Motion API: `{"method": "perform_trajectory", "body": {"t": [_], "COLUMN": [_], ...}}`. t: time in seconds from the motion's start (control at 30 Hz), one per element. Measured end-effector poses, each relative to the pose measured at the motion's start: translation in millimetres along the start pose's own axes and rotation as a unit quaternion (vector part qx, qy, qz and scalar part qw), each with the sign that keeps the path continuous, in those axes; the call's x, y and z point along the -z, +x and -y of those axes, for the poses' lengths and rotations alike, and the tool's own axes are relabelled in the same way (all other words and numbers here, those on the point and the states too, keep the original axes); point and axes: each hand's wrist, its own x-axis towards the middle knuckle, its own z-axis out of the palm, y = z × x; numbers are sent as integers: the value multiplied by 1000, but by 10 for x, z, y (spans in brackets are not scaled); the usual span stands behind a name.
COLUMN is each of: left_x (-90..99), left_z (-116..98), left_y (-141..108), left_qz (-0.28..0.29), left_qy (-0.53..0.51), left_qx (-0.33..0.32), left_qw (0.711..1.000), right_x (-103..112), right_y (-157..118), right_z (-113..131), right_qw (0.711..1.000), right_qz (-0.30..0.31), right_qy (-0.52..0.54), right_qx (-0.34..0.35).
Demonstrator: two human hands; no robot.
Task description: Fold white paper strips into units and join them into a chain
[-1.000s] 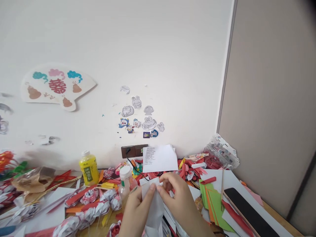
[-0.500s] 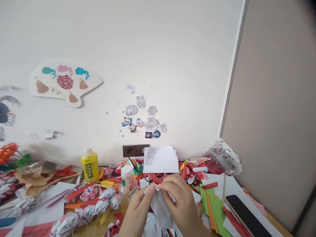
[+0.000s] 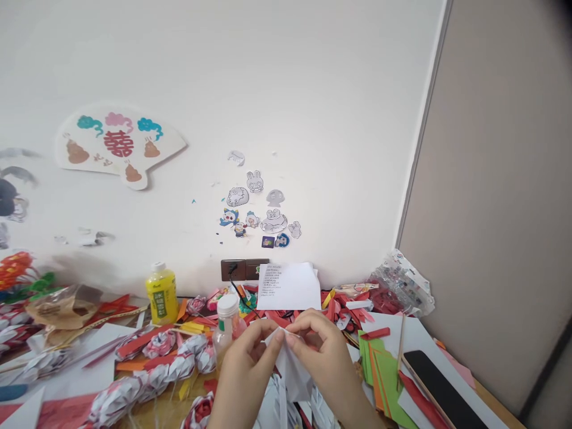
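My left hand (image 3: 250, 366) pinches the upper edge of a folded white paper (image 3: 294, 378) between thumb and forefinger. Close beside it, my right hand (image 3: 325, 360) pinches the same paper, the fingertips of both hands nearly meeting. Below the fingers the sheet hangs down toward the desk, with a crease along it. A clear bottle with a white cap (image 3: 227, 316) stands just left of my left hand. Behind the hands, a white sheet with handwriting (image 3: 290, 289) leans against the wall.
Folded white paper chains (image 3: 138, 387) and coloured scraps cover the desk's left side. A yellow drink bottle (image 3: 161, 295) stands near the wall. To the right lie green paper strips (image 3: 386, 378), a thin stick (image 3: 401, 345) and a black phone (image 3: 440, 387). A black cord (image 3: 241, 295) runs from the socket.
Both hands have turned slightly and now pinch the paper's top edge with the fingertips closer together. The view has shifted a little.
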Motion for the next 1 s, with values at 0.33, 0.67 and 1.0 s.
{"method": "perform_trajectory", "body": {"t": [0.33, 0.67, 1.0], "left_x": [56, 51, 54], "left_z": [28, -31, 46], "left_y": [24, 9, 40], "left_qz": [20, 21, 23], "left_qy": [50, 13, 90], "left_qx": [-4, 17, -28], "left_qw": [999, 1000, 995], "right_x": [69, 51, -50], "right_y": [-6, -3, -22], "right_z": [39, -7, -30], "right_qw": [993, 989, 994], "right_qz": [55, 52, 19], "right_qy": [14, 38, -24], "right_qx": [-102, -130, -104]}}
